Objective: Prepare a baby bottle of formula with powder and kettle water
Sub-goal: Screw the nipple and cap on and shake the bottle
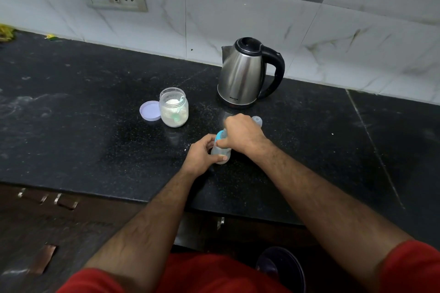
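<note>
Left hand (201,153) grips small clear plastic baby bottle (221,153) upright on black speckled counter (95,126). Right hand (240,134) grasps its blue collar (219,137). Open clear powder jar (173,107), steel kettle (242,74) behind. Likely closing; shaking remains.

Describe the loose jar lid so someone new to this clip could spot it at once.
Start at the steel kettle on the black counter. To its left stands an open clear jar of white powder. The lid lies flat against the jar's left side: a pale lilac disc, the only purple item there.
</note>
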The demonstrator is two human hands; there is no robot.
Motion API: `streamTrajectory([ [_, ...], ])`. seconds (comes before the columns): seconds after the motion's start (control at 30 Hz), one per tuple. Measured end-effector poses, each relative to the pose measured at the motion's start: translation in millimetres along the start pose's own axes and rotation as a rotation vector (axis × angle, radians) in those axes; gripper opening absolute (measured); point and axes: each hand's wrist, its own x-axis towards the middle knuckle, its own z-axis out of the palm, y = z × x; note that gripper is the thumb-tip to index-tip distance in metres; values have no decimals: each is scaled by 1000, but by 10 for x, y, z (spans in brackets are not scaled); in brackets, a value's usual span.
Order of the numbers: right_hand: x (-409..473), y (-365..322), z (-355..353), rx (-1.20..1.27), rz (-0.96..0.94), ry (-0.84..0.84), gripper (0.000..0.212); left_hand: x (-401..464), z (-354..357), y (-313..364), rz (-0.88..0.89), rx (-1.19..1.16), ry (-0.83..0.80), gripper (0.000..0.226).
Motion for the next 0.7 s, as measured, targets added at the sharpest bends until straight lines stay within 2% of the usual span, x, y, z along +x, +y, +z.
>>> streamTrajectory([
  [0.07, 4, 16, 25, -22, 40, -1, 53, -2, -4, -3, 3, 29, 3, 50],
  [0.13, -4, 92, 27, -26, 17, 3, 57, -4, -7, 3, 15, 49, 1, 49],
  [0.27, 1, 326, -27, 221, -156, -166, 76, 26, -2, -31, 30, 7, 8, 55],
  [0.33, 28, 377, -13, 261, -197, -215, 68, 28, 0, -41, 30, 17, 7, 56],
  [0.47, 59, 357, 77, 248, -158, -76, 33, 27, -8, -41, 28, 30, 4, 54],
  [0.63, 14, 198, 202, 42, 5, 47, 57, 19, -8, -37, 7, 61, 5, 49],
  [0.7, -1, 217, 202, 20, 11, 84, 64, 18, -13, -33, 18, 79, 9, 48],
])
